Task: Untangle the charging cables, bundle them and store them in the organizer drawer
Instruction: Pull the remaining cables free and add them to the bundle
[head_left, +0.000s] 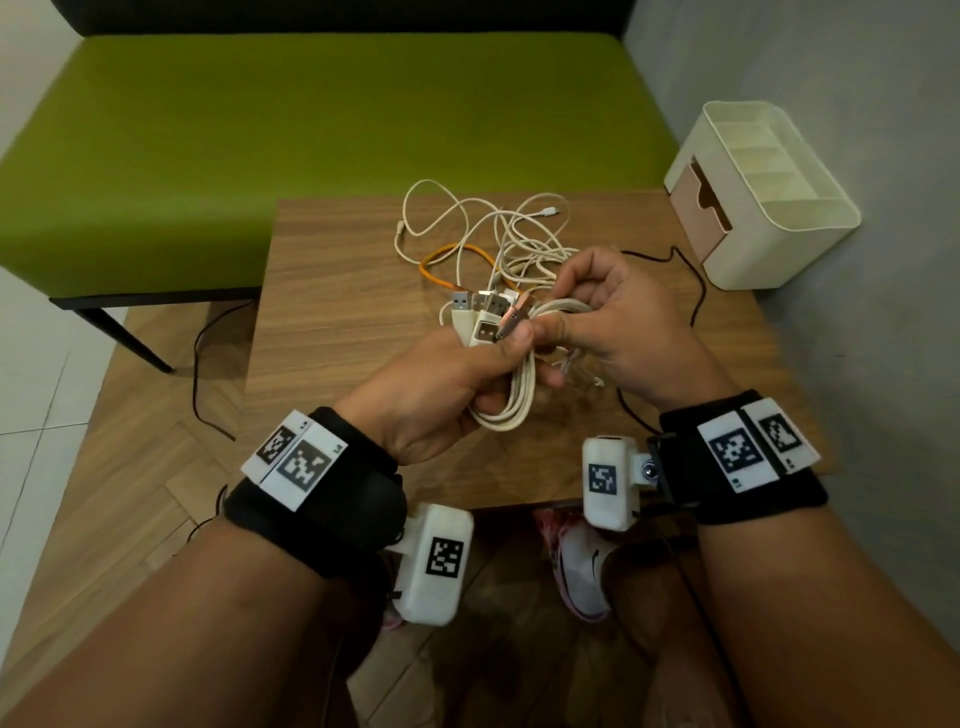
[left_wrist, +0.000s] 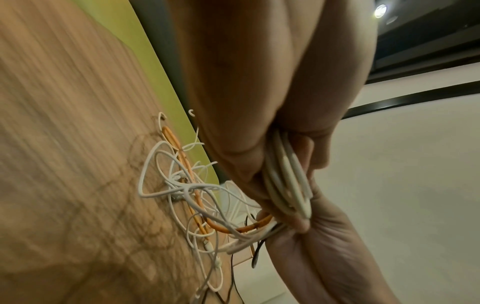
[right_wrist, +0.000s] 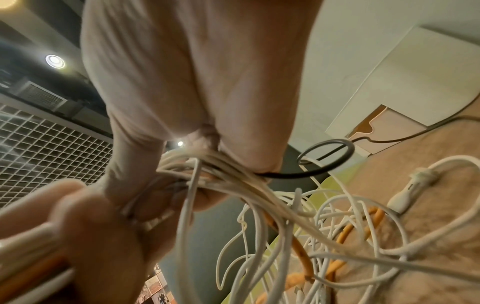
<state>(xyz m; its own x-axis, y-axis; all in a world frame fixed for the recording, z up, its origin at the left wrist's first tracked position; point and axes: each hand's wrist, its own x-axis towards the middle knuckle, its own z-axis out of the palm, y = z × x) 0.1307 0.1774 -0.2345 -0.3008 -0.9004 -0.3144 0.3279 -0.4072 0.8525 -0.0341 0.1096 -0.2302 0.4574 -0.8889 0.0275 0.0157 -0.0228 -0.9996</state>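
Centre frame, the left hand (head_left: 441, 384) grips gathered USB plugs (head_left: 485, 312) to align them; the right hand (head_left: 618, 322) pinches the strands; tangled charging cables (head_left: 493, 234) trail on the counter (head_left: 322, 312); the organizer drawer (head_left: 701, 218), upper right, waits.

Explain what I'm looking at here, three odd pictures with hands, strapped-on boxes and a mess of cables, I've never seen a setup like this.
No machine here: a person works with bare hands, wearing a small camera on the head and one on each wrist. The white boxes on black straps are those wrist cameras.

The big picture is from the head, looking down at a wooden table. The other two look along each hand from the wrist, so the palms fill them.

On the table lies a tangle of white cables with one orange cable through it. At the far right corner stands a cream organizer with a tan drawer, pulled slightly out.

The left hand grips a bunch of cable loops and plugs. The right hand pinches strands leading to the tangle. The cables look only partly sorted.
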